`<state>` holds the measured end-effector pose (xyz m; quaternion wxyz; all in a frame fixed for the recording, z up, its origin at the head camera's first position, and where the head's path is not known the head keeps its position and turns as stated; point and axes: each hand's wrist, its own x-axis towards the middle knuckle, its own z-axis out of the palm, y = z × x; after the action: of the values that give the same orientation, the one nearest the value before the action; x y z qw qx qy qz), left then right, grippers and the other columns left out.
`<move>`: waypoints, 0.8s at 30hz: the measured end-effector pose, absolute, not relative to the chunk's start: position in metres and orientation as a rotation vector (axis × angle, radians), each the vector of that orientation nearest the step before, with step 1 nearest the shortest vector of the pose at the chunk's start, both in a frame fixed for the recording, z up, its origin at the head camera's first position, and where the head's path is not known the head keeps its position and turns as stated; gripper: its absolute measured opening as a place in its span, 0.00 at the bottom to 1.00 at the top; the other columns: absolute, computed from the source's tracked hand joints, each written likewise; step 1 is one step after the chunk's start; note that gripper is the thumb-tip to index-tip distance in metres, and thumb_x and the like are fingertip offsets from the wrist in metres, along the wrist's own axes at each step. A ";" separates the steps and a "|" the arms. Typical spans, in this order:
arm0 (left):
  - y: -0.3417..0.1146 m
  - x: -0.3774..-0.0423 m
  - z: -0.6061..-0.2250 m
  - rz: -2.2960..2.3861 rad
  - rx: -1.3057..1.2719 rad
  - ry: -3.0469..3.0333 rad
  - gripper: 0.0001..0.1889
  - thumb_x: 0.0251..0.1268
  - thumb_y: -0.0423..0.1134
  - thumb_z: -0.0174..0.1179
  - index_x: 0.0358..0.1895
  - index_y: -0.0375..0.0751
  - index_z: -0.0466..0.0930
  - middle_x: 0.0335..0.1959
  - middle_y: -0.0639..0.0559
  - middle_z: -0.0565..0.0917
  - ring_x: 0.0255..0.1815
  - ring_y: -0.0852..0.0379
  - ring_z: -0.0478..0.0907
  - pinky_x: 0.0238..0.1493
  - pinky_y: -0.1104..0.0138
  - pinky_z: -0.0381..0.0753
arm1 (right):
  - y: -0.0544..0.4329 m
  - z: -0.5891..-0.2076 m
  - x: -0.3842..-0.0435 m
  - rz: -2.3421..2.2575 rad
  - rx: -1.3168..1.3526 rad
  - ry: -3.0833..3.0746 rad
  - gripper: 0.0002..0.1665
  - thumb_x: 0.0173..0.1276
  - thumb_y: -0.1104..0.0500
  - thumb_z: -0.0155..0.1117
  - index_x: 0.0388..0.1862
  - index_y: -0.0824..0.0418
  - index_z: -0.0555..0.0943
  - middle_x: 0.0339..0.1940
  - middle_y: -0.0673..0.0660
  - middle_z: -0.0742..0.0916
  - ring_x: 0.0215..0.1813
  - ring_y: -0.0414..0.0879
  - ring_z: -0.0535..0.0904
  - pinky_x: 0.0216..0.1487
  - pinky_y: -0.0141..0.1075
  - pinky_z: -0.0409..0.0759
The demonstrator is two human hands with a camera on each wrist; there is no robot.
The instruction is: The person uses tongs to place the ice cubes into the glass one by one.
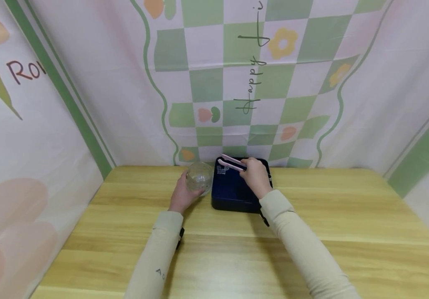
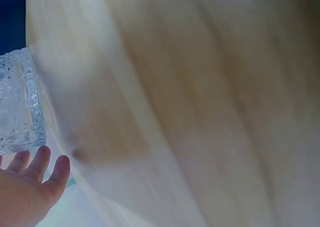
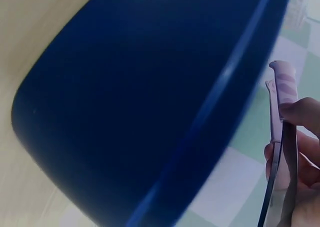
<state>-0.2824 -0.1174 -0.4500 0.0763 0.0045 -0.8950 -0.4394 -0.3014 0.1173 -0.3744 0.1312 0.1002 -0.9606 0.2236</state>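
Observation:
My left hand holds a clear textured glass near the back of the table, its thumb across the near side. In the left wrist view, several fingertips lie along the glass's edge; the rest of the grip is out of frame. Just right of the glass lies a dark blue case. Over it, my right hand grips pink tongs, whose two arms point left and stand slightly apart. The right wrist view shows the thumb on one arm and fingers behind the other. Nothing sits between the tong tips.
The wood-grain table extends to both sides and toward me. A printed curtain with green checks hangs directly behind the table's back edge. Another fabric panel stands along the left side.

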 end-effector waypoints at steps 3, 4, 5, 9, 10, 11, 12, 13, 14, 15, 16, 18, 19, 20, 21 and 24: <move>-0.117 -0.283 -0.450 -1.314 0.013 -2.684 0.47 0.49 0.43 0.72 0.72 0.35 0.55 0.67 0.34 0.68 0.69 0.38 0.66 0.70 0.47 0.66 | 0.119 -0.378 -0.305 0.650 0.259 -2.801 0.22 0.59 0.65 0.67 0.54 0.68 0.81 0.47 0.67 0.86 0.45 0.59 0.83 0.45 0.48 0.83; -0.117 -0.283 -0.450 -1.309 0.010 -2.685 0.47 0.50 0.43 0.72 0.72 0.35 0.55 0.67 0.34 0.68 0.69 0.38 0.66 0.70 0.47 0.66 | 0.120 -0.379 -0.306 0.647 0.248 -2.805 0.22 0.59 0.65 0.67 0.53 0.68 0.81 0.47 0.68 0.86 0.45 0.59 0.83 0.45 0.48 0.83; -0.117 -0.283 -0.450 -1.307 0.009 -2.686 0.47 0.50 0.43 0.72 0.72 0.35 0.55 0.67 0.34 0.68 0.69 0.38 0.66 0.70 0.47 0.66 | 0.120 -0.380 -0.308 0.642 0.236 -2.810 0.21 0.59 0.65 0.67 0.53 0.68 0.81 0.47 0.68 0.86 0.45 0.59 0.83 0.45 0.49 0.83; -0.117 -0.282 -0.449 -1.307 0.022 -2.700 0.48 0.50 0.43 0.72 0.72 0.36 0.54 0.68 0.34 0.68 0.69 0.38 0.66 0.70 0.47 0.65 | 0.121 -0.384 -0.311 0.633 0.190 -2.824 0.20 0.59 0.66 0.67 0.51 0.69 0.82 0.46 0.69 0.86 0.46 0.60 0.83 0.47 0.50 0.83; -0.117 -0.282 -0.449 -1.308 0.024 -2.703 0.48 0.50 0.43 0.72 0.72 0.36 0.54 0.68 0.34 0.68 0.69 0.38 0.66 0.70 0.47 0.65 | 0.120 -0.385 -0.311 0.630 0.183 -2.829 0.20 0.59 0.66 0.67 0.51 0.69 0.82 0.46 0.69 0.86 0.46 0.60 0.83 0.47 0.50 0.83; -0.117 -0.282 -0.449 -1.312 0.027 -2.703 0.48 0.50 0.43 0.72 0.72 0.35 0.54 0.68 0.34 0.68 0.69 0.38 0.66 0.70 0.47 0.65 | 0.120 -0.386 -0.312 0.629 0.175 -2.829 0.19 0.59 0.66 0.67 0.51 0.69 0.82 0.46 0.69 0.86 0.46 0.60 0.83 0.46 0.50 0.83; -0.118 -0.282 -0.449 -1.312 0.026 -2.704 0.48 0.50 0.43 0.72 0.72 0.35 0.54 0.68 0.34 0.68 0.69 0.38 0.66 0.70 0.47 0.65 | 0.119 -0.387 -0.312 0.631 0.172 -2.823 0.19 0.59 0.66 0.67 0.50 0.69 0.82 0.45 0.69 0.86 0.45 0.61 0.83 0.46 0.50 0.83; -0.118 -0.282 -0.449 -1.310 0.029 -2.709 0.48 0.50 0.43 0.72 0.72 0.35 0.54 0.68 0.34 0.68 0.69 0.38 0.66 0.70 0.47 0.65 | 0.118 -0.388 -0.311 0.631 0.171 -2.816 0.19 0.59 0.66 0.67 0.50 0.69 0.82 0.45 0.69 0.86 0.45 0.61 0.83 0.45 0.50 0.83; -0.118 -0.281 -0.449 -1.311 0.025 -2.705 0.47 0.50 0.43 0.72 0.72 0.35 0.54 0.68 0.34 0.68 0.69 0.38 0.66 0.70 0.47 0.65 | 0.118 -0.389 -0.312 0.633 0.168 -2.809 0.18 0.58 0.66 0.67 0.49 0.69 0.83 0.44 0.69 0.86 0.44 0.61 0.83 0.44 0.50 0.83; -0.118 -0.281 -0.448 -1.316 0.027 -2.705 0.47 0.50 0.42 0.72 0.72 0.35 0.54 0.68 0.34 0.68 0.69 0.38 0.66 0.71 0.48 0.65 | 0.117 -0.391 -0.312 0.634 0.166 -2.803 0.17 0.58 0.66 0.67 0.47 0.69 0.83 0.43 0.69 0.86 0.43 0.61 0.83 0.42 0.50 0.83; -0.117 -0.281 -0.448 -1.318 0.031 -2.707 0.47 0.50 0.42 0.72 0.72 0.35 0.54 0.68 0.35 0.68 0.69 0.38 0.66 0.71 0.47 0.65 | 0.117 -0.392 -0.312 0.634 0.164 -2.798 0.16 0.58 0.66 0.68 0.46 0.69 0.84 0.42 0.68 0.86 0.42 0.61 0.83 0.42 0.50 0.84; -0.117 -0.280 -0.447 -1.315 0.036 -2.709 0.47 0.50 0.43 0.72 0.72 0.35 0.54 0.68 0.34 0.68 0.69 0.38 0.66 0.70 0.47 0.65 | 0.116 -0.394 -0.312 0.628 0.167 -2.789 0.15 0.57 0.66 0.68 0.44 0.69 0.84 0.40 0.68 0.87 0.40 0.61 0.84 0.40 0.51 0.84; -0.117 -0.280 -0.447 -1.317 0.043 -2.713 0.47 0.50 0.43 0.72 0.72 0.36 0.54 0.68 0.35 0.67 0.69 0.38 0.65 0.71 0.47 0.65 | 0.115 -0.396 -0.312 0.625 0.163 -2.788 0.14 0.57 0.67 0.69 0.43 0.69 0.84 0.40 0.68 0.87 0.39 0.61 0.84 0.39 0.51 0.83; -0.117 -0.280 -0.446 -1.321 0.045 -2.709 0.47 0.50 0.43 0.72 0.72 0.35 0.54 0.68 0.34 0.67 0.69 0.38 0.65 0.70 0.47 0.65 | 0.115 -0.397 -0.313 0.623 0.154 -2.788 0.13 0.56 0.67 0.69 0.41 0.69 0.85 0.39 0.68 0.87 0.39 0.61 0.84 0.38 0.51 0.83; -0.117 -0.279 -0.446 -1.322 0.048 -2.713 0.47 0.51 0.43 0.72 0.72 0.36 0.54 0.68 0.35 0.67 0.69 0.38 0.65 0.70 0.46 0.65 | 0.115 -0.399 -0.313 0.619 0.143 -2.789 0.12 0.56 0.67 0.68 0.41 0.69 0.85 0.38 0.68 0.87 0.38 0.62 0.83 0.38 0.52 0.83; -0.117 -0.278 -0.444 -1.317 0.047 -2.715 0.47 0.51 0.44 0.71 0.72 0.35 0.54 0.69 0.35 0.67 0.70 0.38 0.65 0.71 0.47 0.64 | 0.115 -0.403 -0.315 0.613 0.116 -2.786 0.11 0.54 0.68 0.67 0.38 0.69 0.85 0.37 0.68 0.87 0.38 0.63 0.83 0.38 0.53 0.82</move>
<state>-0.2783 -0.1169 -0.4443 0.0619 0.0156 -0.8979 -0.4355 -0.3152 0.1153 -0.4027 0.1429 0.0402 -0.9658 0.2126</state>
